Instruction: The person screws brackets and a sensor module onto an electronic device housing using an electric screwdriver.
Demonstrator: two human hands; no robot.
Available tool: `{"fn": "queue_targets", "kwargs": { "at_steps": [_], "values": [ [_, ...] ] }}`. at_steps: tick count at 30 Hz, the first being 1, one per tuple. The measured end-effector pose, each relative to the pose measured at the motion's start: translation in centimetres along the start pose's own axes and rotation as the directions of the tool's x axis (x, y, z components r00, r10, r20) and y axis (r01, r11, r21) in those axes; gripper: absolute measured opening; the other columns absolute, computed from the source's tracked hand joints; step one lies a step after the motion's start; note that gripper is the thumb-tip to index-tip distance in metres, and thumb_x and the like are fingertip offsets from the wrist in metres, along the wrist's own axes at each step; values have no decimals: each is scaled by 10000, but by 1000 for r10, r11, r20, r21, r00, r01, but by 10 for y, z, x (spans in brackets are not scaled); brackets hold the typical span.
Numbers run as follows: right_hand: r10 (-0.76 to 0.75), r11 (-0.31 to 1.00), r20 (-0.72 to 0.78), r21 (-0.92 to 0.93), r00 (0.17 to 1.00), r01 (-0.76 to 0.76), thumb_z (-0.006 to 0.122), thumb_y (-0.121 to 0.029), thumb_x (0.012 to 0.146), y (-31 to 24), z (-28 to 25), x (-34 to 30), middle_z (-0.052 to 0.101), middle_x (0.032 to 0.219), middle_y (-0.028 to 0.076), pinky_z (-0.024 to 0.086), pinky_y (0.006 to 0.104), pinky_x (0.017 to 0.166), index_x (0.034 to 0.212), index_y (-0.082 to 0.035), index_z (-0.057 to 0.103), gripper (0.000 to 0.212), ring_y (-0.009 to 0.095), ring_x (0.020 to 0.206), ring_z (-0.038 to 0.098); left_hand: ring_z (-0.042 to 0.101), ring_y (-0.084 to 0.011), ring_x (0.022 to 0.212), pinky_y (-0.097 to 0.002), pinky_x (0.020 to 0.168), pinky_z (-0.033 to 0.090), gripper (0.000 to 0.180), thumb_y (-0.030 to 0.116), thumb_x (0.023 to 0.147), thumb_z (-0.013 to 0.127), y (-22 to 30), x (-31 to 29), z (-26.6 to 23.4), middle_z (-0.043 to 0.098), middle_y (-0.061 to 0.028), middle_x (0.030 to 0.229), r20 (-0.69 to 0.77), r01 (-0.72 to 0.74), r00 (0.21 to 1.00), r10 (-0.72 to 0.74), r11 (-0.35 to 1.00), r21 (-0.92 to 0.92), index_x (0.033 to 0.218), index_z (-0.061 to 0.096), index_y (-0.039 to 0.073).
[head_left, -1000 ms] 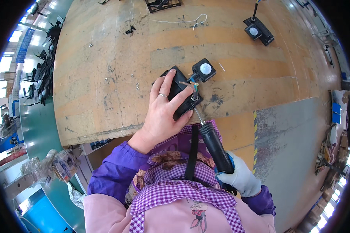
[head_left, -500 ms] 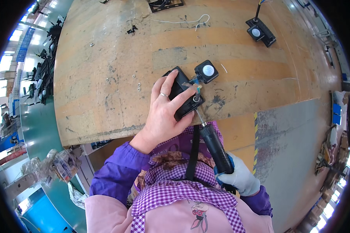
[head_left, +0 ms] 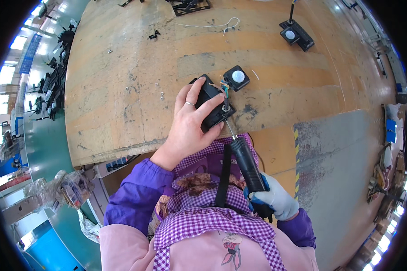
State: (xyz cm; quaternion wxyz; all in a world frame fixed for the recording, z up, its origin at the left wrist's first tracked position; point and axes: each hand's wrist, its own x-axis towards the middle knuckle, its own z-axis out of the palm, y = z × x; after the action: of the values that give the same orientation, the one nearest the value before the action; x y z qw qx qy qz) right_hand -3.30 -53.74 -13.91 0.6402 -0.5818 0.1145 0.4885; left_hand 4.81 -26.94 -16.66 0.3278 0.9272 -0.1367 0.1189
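Observation:
My bare left hand [head_left: 185,126], with a ring on one finger, grips a black rectangular housing [head_left: 207,93] at the table's front edge. Its fingers lie over the top and the thumb presses the near side. Colored wires [head_left: 225,86] run from the housing to a small black square sensor [head_left: 236,78] with a white dome, just beyond it. In a white and blue glove, my right hand [head_left: 276,198] is closed around the black handle of an electric screwdriver [head_left: 246,158]. The screwdriver's thin bit reaches up to the housing's near right corner, by a round metal fitting; the exact contact is too small to tell.
Another black housing with a domed sensor [head_left: 298,36] lies far right. Several small nuts [head_left: 162,95], small black pieces [head_left: 154,35] and a white cord [head_left: 212,26] are scattered on the table. A black frame [head_left: 190,7] lies at the far edge.
The view has shifted slightly. The wires beside the sensor, blurred before, now show sharply and sit differently. Both hands keep their holds, with the screwdriver bit still at the housing's corner.

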Motion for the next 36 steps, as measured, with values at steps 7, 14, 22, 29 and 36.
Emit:
{"fn": "queue_targets", "kwargs": {
  "at_steps": [7,14,22,29,36],
  "values": [
    [-3,988,99,154,995,-12,711,-217,728,16,-8,0,611,830,73,502,280,617,1268,-5,490,620,145,671,598,382,-486,1249,-532,1037,349,558,151,645,761,-2,-2,2,370,-260,1433,-13,-16,1000,16,999,37,1188,631,149],
    [-38,931,124,365,992,-10,682,-265,796,20,-8,-6,614,862,68,492,271,637,1361,-22,446,659,133,703,591,376,-427,1230,-498,1053,299,572,155,676,758,7,-11,-3,401,-239,1407,-111,-57,992,58,998,19,1229,616,123],
    [-46,946,241,322,969,-35,682,-334,799,24,-8,-2,614,807,77,503,263,589,1344,-13,451,674,138,666,597,515,-43,703,-198,632,429,372,211,922,672,72,-67,22,614,17,855,509,575,805,-306,186,-797,1216,572,5],
    [-9,936,166,349,986,-50,802,-442,703,32,6,1,634,868,88,516,271,619,1298,-12,468,807,162,724,635,453,-17,606,-181,518,338,245,267,954,628,71,-75,42,584,42,777,628,624,701,-338,-134,-770,1070,602,52],
    [-98,994,-37,41,995,99,781,-93,653,28,12,-6,608,941,51,518,281,767,1303,-21,444,736,138,875,614,454,-25,546,-180,492,356,243,245,939,654,78,-73,41,555,46,696,571,601,709,-414,-68,-796,1042,579,38]
  ]
}}
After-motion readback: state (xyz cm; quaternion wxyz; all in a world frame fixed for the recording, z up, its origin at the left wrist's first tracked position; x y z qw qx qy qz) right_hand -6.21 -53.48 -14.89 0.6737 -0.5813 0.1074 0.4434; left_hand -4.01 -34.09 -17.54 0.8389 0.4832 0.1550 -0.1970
